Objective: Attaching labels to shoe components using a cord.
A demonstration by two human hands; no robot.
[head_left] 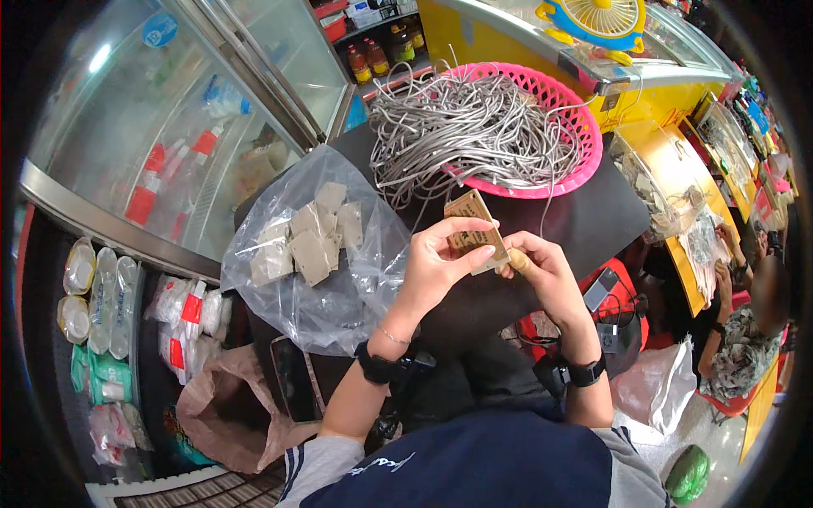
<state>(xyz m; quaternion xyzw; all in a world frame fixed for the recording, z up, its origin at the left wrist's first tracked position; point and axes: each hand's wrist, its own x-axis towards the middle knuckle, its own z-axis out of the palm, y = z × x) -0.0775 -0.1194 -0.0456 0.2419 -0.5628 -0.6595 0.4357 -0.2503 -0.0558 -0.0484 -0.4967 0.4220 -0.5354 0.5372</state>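
My left hand (436, 267) grips a brown rectangular plate (468, 216) with small corner holes and dark print, thumb on one side and fingers on the other. At its lower right corner my right hand (542, 269) is closed, fingertips pinched together. A tan cover sits on one of its fingertips. What those fingertips hold is hidden. Beyond my hands, a tangle of grey cords (474, 127) fills a pink basket (586, 161) and spills over its left side. To the left, several beige square plates (312, 254) lie on a clear plastic bag (343, 317).
The dark table (605, 212) carries the basket and bag. A glass-door fridge (161, 110) stands left, a yellow chest freezer (500, 42) beyond. A phone (295, 381) lies beside a brown sack (229, 415). Another person (745, 339) works at a right-hand table. A red bag (622, 296) is below right.
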